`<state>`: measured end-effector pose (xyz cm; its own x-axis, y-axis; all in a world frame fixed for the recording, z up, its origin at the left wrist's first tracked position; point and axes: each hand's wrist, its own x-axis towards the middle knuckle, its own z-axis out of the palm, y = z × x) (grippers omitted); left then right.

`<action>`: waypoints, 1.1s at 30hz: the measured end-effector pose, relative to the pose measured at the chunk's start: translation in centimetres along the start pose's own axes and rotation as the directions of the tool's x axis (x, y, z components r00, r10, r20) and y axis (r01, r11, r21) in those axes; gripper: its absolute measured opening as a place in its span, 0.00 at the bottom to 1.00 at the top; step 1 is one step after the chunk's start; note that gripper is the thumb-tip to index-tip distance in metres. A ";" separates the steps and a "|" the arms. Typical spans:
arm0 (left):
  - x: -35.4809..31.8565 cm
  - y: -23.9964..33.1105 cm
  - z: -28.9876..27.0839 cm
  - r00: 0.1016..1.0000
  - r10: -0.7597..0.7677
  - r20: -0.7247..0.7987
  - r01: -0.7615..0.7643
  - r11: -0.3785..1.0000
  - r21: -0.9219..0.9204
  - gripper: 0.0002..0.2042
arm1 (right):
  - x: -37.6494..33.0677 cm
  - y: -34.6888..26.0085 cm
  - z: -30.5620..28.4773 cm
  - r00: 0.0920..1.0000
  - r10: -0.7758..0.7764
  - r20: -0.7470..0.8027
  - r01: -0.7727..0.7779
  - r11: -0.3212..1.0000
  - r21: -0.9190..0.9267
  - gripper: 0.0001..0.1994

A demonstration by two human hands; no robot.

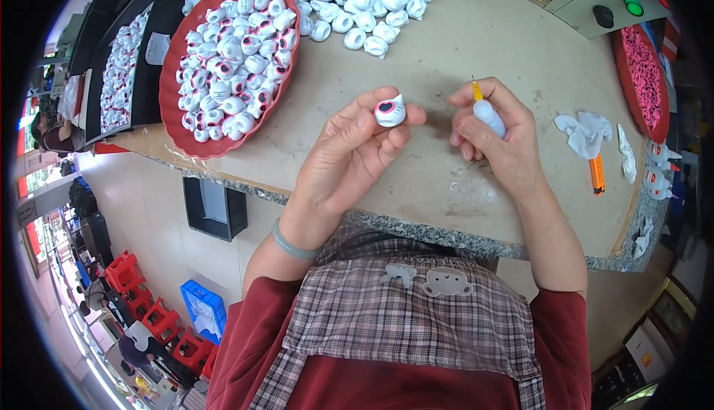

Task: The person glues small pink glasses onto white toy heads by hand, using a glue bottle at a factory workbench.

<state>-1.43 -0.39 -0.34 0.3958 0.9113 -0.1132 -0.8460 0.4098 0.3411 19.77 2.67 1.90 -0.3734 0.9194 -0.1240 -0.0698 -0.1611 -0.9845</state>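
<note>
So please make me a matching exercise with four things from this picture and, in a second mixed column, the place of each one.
Things:
1. small white figure with pink eye
2. squeeze bottle with yellow tip
3. red tray of painted figures
4. crumpled white cloth

Places:
a. on the table to the right of the right hand
b. in the right hand
c. far left of the table
d. in the fingertips of the left hand

Pairs: 1-d, 2-b, 3-c, 4-a

Bare desk (476, 46) is left open beyond the hands (349, 150), bounded by the red tray (172, 75) on the left, unpainted white pieces (357, 1) behind, and crumpled tissue (584, 131) on the right.
</note>
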 end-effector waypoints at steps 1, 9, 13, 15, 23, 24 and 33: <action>-0.1 0.2 0.0 1.000 -0.008 0.009 0.008 0.999 -0.044 0.16 | -0.1 0.0 0.0 1.000 -0.008 0.005 0.008 1.000 0.002 0.11; -2.0 8.4 3.2 0.738 0.665 0.119 -0.411 0.302 0.860 0.14 | -0.4 0.0 -0.3 1.000 -0.005 0.006 0.005 0.999 -0.036 0.09; -1.2 12.0 3.3 0.595 0.715 0.366 -0.033 -0.434 0.900 0.14 | -0.4 -0.1 -0.2 0.999 -0.004 0.033 0.006 0.998 -0.059 0.08; 0.3 10.7 3.9 0.626 0.438 0.645 0.224 -0.893 0.390 0.16 | -0.3 0.1 -0.3 0.999 0.005 0.037 -0.002 0.997 -0.077 0.07; 4.7 3.7 2.8 0.798 0.306 0.519 -0.070 -0.808 0.585 0.12 | -0.5 0.1 -0.3 0.999 0.013 0.037 -0.009 0.996 -0.091 0.08; 4.9 3.7 2.7 0.798 0.305 0.520 -0.073 -0.808 0.585 0.12 | -0.5 0.1 -0.3 0.999 0.010 0.037 -0.006 0.995 -0.104 0.09; 4.7 3.5 2.5 0.868 0.255 0.425 -0.072 -0.784 0.617 0.10 | -0.5 -0.1 -0.6 0.998 0.034 0.055 -0.027 0.993 -0.114 0.10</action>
<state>-1.65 5.29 2.69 0.2795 0.8792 0.3858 0.8551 -0.4107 0.3165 20.49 2.43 1.98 -0.4261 0.8921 -0.1502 0.0460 -0.1444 -0.9884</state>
